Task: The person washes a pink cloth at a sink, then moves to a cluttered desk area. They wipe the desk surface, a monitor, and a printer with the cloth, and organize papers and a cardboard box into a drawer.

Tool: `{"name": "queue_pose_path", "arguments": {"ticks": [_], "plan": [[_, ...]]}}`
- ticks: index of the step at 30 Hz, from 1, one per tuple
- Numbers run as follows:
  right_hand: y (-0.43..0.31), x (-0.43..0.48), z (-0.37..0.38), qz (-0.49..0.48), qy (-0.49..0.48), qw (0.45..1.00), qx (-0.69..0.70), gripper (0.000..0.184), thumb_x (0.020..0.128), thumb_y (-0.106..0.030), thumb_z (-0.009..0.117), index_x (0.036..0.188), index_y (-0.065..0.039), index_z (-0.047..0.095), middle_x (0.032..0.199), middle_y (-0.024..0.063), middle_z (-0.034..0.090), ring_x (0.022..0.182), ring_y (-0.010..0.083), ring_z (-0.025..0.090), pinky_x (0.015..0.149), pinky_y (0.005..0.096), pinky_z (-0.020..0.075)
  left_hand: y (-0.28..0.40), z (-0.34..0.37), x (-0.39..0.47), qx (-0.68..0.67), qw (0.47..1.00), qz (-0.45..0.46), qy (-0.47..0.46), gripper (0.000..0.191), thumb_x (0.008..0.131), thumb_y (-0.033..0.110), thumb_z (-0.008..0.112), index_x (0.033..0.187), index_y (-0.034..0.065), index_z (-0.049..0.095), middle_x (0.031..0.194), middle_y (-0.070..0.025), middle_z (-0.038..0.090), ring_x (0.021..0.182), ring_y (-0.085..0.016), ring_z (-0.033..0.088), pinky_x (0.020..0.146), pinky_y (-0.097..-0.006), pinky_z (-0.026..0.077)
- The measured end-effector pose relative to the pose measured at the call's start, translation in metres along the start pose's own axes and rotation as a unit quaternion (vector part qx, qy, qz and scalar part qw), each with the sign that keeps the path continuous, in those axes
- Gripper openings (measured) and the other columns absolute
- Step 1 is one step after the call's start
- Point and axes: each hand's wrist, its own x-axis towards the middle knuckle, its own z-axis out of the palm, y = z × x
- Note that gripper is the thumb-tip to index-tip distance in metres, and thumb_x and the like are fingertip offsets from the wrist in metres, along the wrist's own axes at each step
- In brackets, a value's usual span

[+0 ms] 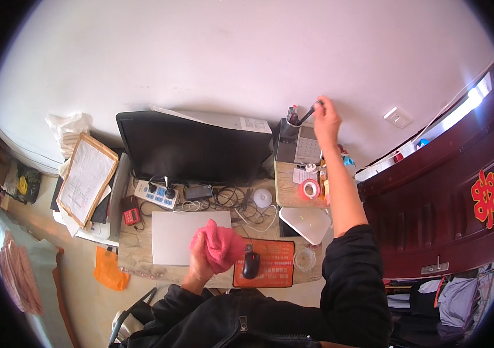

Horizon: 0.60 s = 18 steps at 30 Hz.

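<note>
My left hand point(201, 259) grips a crumpled pink cloth point(216, 245) above the near edge of a closed silver laptop point(168, 239). My right hand point(327, 122) is raised at the back right, its fingers closed on the upper end of a dark pen-like stick point(310, 114). The lower end of that stick is at the mouth of a dark pen holder point(289, 129), where several pens point(292, 114) stand upright. A calculator-like keypad point(308, 145) lies beside the holder, partly behind my right wrist.
Behind the laptop stand a black monitor point(194, 150) and a power strip point(156, 194) among tangled cables. A black mouse point(251, 265) rests on an orange mouse pad point(268, 265), left of a glass ashtray point(304, 259). Red tape point(309, 189) and a white router point(305, 224) are at the right.
</note>
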Motion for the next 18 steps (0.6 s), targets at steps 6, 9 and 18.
{"name": "queue_pose_path", "arguments": {"ticks": [6, 9, 18], "plan": [[0.036, -0.007, 0.01, -0.006, -0.05, 0.993, -0.109, 0.025, 0.091, -0.012, 0.063, 0.116, -0.01, 0.066, 0.083, 0.0127, 0.069, 0.068, 0.0186, 0.065, 0.066, 0.034, 0.0532, -0.005, 0.022, -0.002, -0.047, 0.998, -0.037, 0.024, 0.058, 0.101, 0.05, 0.037, 0.135, 0.0053, 0.05, 0.131, -0.015, 0.058, 0.122, -0.032, 0.054, 0.107, -0.0472, 0.041], [0.035, -0.001, 0.015, 0.041, -0.131, 0.989, -0.047, 0.031, 0.09, -0.011, 0.064, 0.121, -0.012, 0.064, 0.088, 0.0119, 0.07, 0.072, 0.0197, 0.065, 0.071, 0.0352, 0.0533, -0.002, 0.022, 0.0, -0.117, 0.991, -0.058, 0.032, 0.057, 0.101, 0.047, 0.037, 0.136, 0.0034, 0.049, 0.135, -0.0156, 0.056, 0.127, -0.034, 0.052, 0.11, -0.0491, 0.038], [-0.025, -0.074, -0.01, -0.057, -0.063, 0.993, -0.088, 0.031, 0.089, -0.004, 0.06, 0.119, -0.008, 0.059, 0.098, 0.0107, 0.065, 0.079, 0.0269, 0.064, 0.072, 0.0393, 0.0514, 0.085, -0.003, 0.059, -0.06, 0.974, 0.218, 0.02, 0.047, 0.101, 0.037, 0.04, 0.135, 0.0054, 0.049, 0.132, -0.0102, 0.058, 0.119, -0.028, 0.057, 0.105, -0.0447, 0.042]]}}
